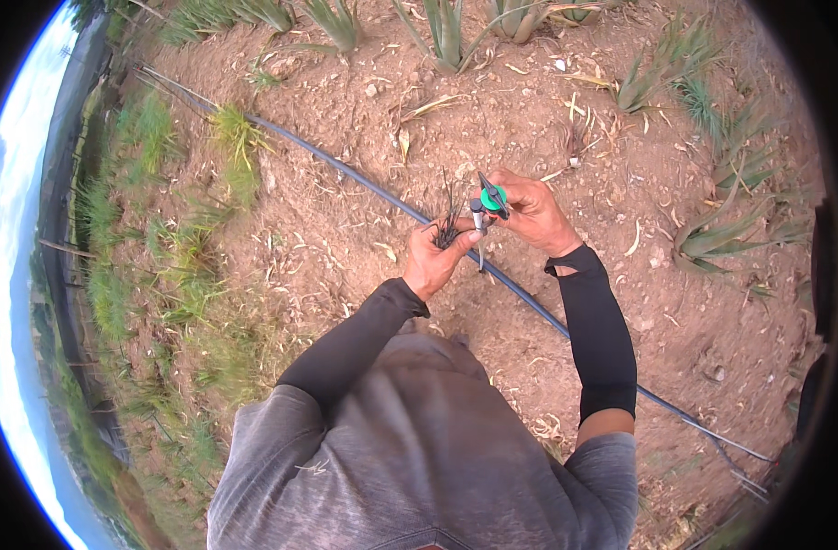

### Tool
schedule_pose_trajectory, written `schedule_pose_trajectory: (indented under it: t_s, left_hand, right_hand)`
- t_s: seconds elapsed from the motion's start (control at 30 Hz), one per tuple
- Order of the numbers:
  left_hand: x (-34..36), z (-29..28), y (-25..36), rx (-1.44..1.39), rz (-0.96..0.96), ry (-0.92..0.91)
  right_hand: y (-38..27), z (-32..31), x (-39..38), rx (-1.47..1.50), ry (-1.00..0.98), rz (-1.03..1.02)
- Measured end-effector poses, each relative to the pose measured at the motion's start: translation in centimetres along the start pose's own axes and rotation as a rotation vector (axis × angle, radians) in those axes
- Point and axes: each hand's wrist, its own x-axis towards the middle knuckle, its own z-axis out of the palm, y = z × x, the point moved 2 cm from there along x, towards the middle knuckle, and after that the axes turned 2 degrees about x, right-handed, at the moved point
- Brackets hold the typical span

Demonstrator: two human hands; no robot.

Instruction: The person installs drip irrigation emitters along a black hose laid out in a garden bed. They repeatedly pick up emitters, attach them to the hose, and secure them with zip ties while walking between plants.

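Note:
In front of my body, both hands are raised close together above a dark irrigation hose (345, 170). My right hand (540, 220) pinches a small irrigation fitting (494, 198) with a green disc and a black bar like a lever. Just left of it, my left hand (430, 263) is closed round a bunch of thin dark strands (448, 231), which look like wire or ties. A short grey cylindrical piece (477, 218) stands at the left thumb, beside the green disc. Whether it joins the fitting is unclear. The fingertips partly hide both pieces.
The hose crosses the brown soil diagonally, from upper left to lower right. Spiky aloe-like plants (446, 37) grow along the far side, with more (717, 238) at the right. Green grass (185, 261) covers the left. Dry leaf scraps and small stones dot the ground.

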Motion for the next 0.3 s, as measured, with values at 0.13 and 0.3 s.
schedule_pose_trajectory:
  t_s: [0.13, 0.3]
  left_hand:
    - [0.1, 0.1, -0.2, 0.037, -0.017, 0.003]
    - [-0.1, 0.9, 0.7, 0.017, -0.026, -0.010]
  right_hand:
    - [-2.7, -1.2, 0.5, -0.153, -0.116, 0.144]
    - [-2.4, -1.5, 0.3, 0.112, -0.154, 0.419]
